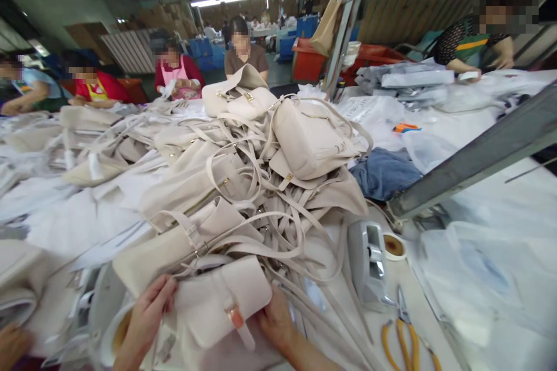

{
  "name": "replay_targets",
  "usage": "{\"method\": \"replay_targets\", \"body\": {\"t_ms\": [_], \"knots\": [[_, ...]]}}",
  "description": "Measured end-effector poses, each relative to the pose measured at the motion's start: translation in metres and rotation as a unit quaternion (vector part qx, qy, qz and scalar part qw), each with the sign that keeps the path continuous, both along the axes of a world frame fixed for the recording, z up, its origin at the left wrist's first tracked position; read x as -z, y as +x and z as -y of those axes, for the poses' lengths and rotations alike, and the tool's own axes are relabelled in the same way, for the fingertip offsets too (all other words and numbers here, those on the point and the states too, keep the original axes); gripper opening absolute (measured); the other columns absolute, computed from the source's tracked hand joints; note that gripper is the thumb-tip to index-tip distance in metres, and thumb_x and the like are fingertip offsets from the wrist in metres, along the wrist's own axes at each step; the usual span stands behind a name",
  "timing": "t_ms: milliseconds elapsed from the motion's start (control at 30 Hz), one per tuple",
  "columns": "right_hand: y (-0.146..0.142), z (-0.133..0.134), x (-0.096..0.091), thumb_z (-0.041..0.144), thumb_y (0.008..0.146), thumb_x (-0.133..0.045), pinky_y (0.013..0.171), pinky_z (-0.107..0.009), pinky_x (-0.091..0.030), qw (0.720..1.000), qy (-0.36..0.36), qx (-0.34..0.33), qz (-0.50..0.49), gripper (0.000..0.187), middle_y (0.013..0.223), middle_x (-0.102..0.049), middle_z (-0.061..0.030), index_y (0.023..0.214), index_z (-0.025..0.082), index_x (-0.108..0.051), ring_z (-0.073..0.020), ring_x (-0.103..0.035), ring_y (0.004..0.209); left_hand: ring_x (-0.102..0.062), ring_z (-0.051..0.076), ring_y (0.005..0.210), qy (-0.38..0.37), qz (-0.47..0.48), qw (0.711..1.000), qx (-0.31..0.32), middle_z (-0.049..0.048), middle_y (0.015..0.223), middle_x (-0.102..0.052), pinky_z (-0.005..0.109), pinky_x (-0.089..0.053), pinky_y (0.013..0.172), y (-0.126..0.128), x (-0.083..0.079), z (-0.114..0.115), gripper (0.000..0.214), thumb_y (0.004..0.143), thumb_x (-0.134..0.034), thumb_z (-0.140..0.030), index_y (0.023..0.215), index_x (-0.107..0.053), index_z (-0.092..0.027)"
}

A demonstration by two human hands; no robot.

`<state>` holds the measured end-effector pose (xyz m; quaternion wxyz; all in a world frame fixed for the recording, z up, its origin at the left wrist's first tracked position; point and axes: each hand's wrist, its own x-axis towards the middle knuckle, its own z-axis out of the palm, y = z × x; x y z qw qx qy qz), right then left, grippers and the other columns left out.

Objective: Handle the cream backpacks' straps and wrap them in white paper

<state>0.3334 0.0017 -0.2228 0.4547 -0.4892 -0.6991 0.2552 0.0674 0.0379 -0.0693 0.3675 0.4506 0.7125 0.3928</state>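
A cream leather bag (217, 301) with a front flap and a strap tab lies at the near edge of the table, between my hands. My left hand (148, 313) grips its left side, fingers curled over the edge. My right hand (276, 322) presses against its right side, fingers mostly hidden under the bag. Behind it rises a large heap of matching cream bags (243, 185) with tangled long straps.
A tape dispenser (369, 261) and a tape roll (394, 245) stand to the right, with yellow-handled pliers (404, 336) near the front edge. Clear plastic bags (487, 278) cover the right side. A grey metal beam (470, 162) crosses there. Several workers sit at the table's far side.
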Motion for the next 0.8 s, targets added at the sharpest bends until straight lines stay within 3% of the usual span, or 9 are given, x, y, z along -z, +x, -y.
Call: {"method": "replay_targets", "body": {"t_ms": [67, 133, 200, 300, 367, 467, 633, 800], "knots": [[-0.008, -0.009, 0.005, 0.021, 0.086, -0.050, 0.077, -0.041, -0.057, 1.000, -0.010, -0.009, 0.001, 0.036, 0.096, -0.072, -0.0112, 0.120, 0.020, -0.060, -0.0270, -0.066, 0.087, -0.040, 0.014, 0.051, 0.024, -0.014, 1.000, -0.002, -0.0050, 0.047, -0.044, 0.025, -0.034, 0.052, -0.003, 0.006, -0.001, 0.059, 0.059, -0.065, -0.078, 0.054, -0.055, -0.021], [-0.002, -0.012, -0.002, 0.026, 0.086, -0.052, 0.078, -0.040, -0.057, 1.000, -0.010, -0.022, 0.006, 0.033, 0.094, -0.072, -0.0102, 0.117, 0.020, -0.062, -0.0264, -0.066, 0.087, -0.041, 0.014, 0.052, 0.048, -0.023, 0.999, -0.011, -0.0056, 0.049, -0.043, 0.025, -0.034, 0.054, -0.004, 0.013, 0.002, 0.057, 0.063, -0.064, -0.077, 0.059, -0.057, -0.021], [0.017, -0.010, -0.017, 0.033, 0.087, -0.055, 0.080, -0.039, -0.057, 0.997, -0.034, -0.062, 0.007, 0.032, 0.095, -0.072, -0.0086, 0.115, 0.022, -0.063, -0.0255, -0.066, 0.088, -0.042, 0.014, 0.054, 0.060, -0.027, 0.998, -0.008, -0.0058, 0.050, -0.043, 0.025, -0.036, 0.056, -0.006, 0.020, 0.005, 0.054, 0.067, -0.062, -0.074, 0.063, -0.058, -0.021], [0.057, -0.007, -0.041, 0.038, 0.093, -0.044, 0.084, -0.035, -0.055, 0.986, -0.137, -0.092, 0.004, 0.029, 0.097, -0.072, -0.0063, 0.104, 0.024, -0.068, -0.0227, -0.066, 0.091, -0.045, 0.015, 0.055, 0.057, -0.018, 0.998, 0.019, -0.0052, 0.052, -0.046, 0.025, -0.038, 0.058, -0.008, 0.030, 0.007, 0.052, 0.069, -0.061, -0.072, 0.065, -0.059, -0.020], [0.082, -0.011, -0.047, 0.036, 0.095, -0.034, 0.085, -0.036, -0.054, 0.980, -0.197, -0.026, 0.015, 0.037, 0.094, -0.071, -0.0071, 0.095, 0.023, -0.069, -0.0225, -0.066, 0.091, -0.045, 0.015, 0.054, 0.054, -0.010, 0.998, 0.031, -0.0048, 0.051, -0.046, 0.025, -0.037, 0.056, -0.010, 0.033, 0.006, 0.053, 0.068, -0.061, -0.074, 0.064, -0.059, -0.020], [0.108, -0.025, -0.038, 0.029, 0.090, -0.033, 0.092, -0.040, -0.050, 0.969, -0.228, 0.078, 0.052, 0.037, 0.100, -0.071, -0.0122, 0.097, 0.018, -0.068, -0.0259, -0.065, 0.098, -0.045, 0.015, 0.053, 0.062, -0.002, 0.997, 0.038, -0.0046, 0.049, -0.045, 0.025, -0.037, 0.054, -0.010, 0.033, 0.001, 0.053, 0.068, -0.061, -0.074, 0.061, -0.059, -0.021], [0.116, -0.046, -0.016, 0.022, 0.084, -0.036, 0.096, -0.040, -0.047, 0.943, -0.286, 0.122, 0.120, 0.037, 0.104, -0.073, -0.0138, 0.102, 0.017, -0.069, -0.0273, -0.065, 0.105, -0.045, 0.015, 0.051, 0.043, 0.013, 0.998, 0.039, -0.0035, 0.048, -0.046, 0.026, -0.039, 0.053, -0.007, 0.022, -0.003, 0.057, 0.061, -0.064, -0.076, 0.052, -0.053, -0.021], [0.118, -0.058, -0.015, 0.017, 0.087, -0.031, 0.084, -0.043, -0.050, 0.907, -0.334, 0.189, 0.174, 0.040, 0.107, -0.071, -0.0171, 0.110, 0.016, -0.065, -0.0306, -0.068, 0.096, -0.044, 0.014, 0.050, 0.030, 0.012, 0.999, 0.033, -0.0034, 0.047, -0.045, 0.026, -0.038, 0.053, -0.005, 0.017, -0.004, 0.060, 0.060, -0.063, -0.079, 0.050, -0.052, -0.021]]}}
